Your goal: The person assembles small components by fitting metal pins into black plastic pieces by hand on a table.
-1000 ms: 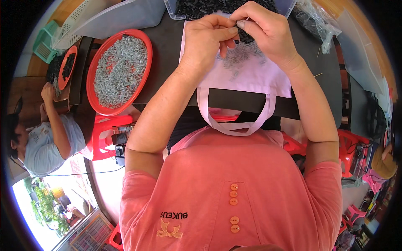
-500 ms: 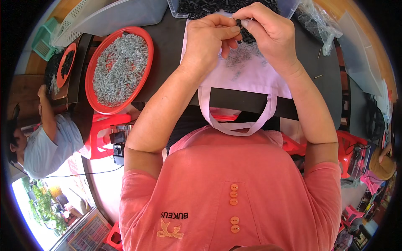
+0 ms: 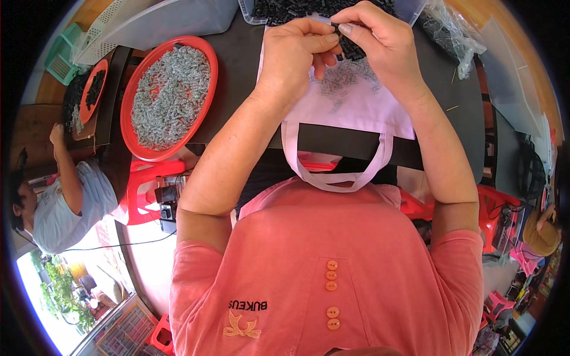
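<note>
Since a second ago both hands have stayed raised together at the far edge of the bench [image 3: 237, 65], shifting only slightly, while the co-worker's arm [image 3: 62, 160] at far left has drawn a little nearer the small orange dish [image 3: 94, 89].

Going left to right: a green slatted basket [image 3: 59, 59] sits at the far left corner, beside the small orange dish of dark pieces. Next comes a large red round tray [image 3: 169, 98] heaped with small silvery springs. Behind it lies a white perforated crate [image 3: 119, 24].

In the middle, a pale lilac cloth bag [image 3: 350, 113] is spread flat on the dark bench, its loop handles hanging over the near edge. Loose silvery springs [image 3: 344, 74] are scattered on the cloth just under the hands. The left hand [image 3: 294, 56] has its fingers pinched shut, thumb to forefinger, touching the right hand [image 3: 374, 44], which pinches a small black piece [image 3: 339, 26] between thumb and forefinger, above the bag's far edge. Behind them stands a clear tub [image 3: 409, 9] filled with similar black pieces.

To the right lies a crumpled clear plastic bag [image 3: 451, 29] with dark contents.
</note>
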{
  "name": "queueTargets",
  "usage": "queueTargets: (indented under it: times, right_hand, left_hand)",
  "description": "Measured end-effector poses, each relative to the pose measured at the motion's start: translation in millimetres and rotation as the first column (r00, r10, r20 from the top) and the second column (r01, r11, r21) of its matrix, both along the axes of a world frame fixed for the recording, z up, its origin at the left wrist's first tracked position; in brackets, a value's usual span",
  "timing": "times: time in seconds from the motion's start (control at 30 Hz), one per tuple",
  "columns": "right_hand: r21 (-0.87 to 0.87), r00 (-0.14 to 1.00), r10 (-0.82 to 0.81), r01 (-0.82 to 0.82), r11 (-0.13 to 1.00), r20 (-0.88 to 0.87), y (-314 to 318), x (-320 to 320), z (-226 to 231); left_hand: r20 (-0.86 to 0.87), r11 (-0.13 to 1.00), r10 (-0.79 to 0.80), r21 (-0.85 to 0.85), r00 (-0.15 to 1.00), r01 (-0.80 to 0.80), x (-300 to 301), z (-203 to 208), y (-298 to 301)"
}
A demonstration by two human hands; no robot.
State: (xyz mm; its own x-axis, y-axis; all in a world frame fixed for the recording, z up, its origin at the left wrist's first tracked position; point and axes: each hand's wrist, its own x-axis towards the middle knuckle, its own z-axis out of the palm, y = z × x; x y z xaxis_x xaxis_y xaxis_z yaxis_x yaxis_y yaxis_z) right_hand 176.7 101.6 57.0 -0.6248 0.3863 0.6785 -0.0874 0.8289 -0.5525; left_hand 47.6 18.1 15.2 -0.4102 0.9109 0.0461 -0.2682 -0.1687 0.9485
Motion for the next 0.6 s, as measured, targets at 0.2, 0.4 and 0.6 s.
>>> queueTargets:
  times: [0.2, 0.4, 0.6]
  right_hand:
    - [-0.166, 0.998, 0.042, -0.032, 0.986, 0.052, 2.7, 0.1, -5.0]
    - [-0.641, 0.993, 0.117, -0.079, 0.763, 0.017, 11.9, -1.7, -17.6]
    - [-0.748, 0.988, 0.151, -0.081, 0.658, 0.025, 13.4, -2.2, -13.4]
  left_hand:
    - [-0.018, 1.000, -0.017, -0.009, 1.000, 0.017, -1.5, -1.6, -0.2]
    - [0.009, 1.000, 0.010, 0.004, 1.000, -0.010, 1.3, -1.1, 0.9]
    - [0.025, 0.999, 0.035, -0.027, 0.999, -0.034, 2.6, 0.3, 0.2]
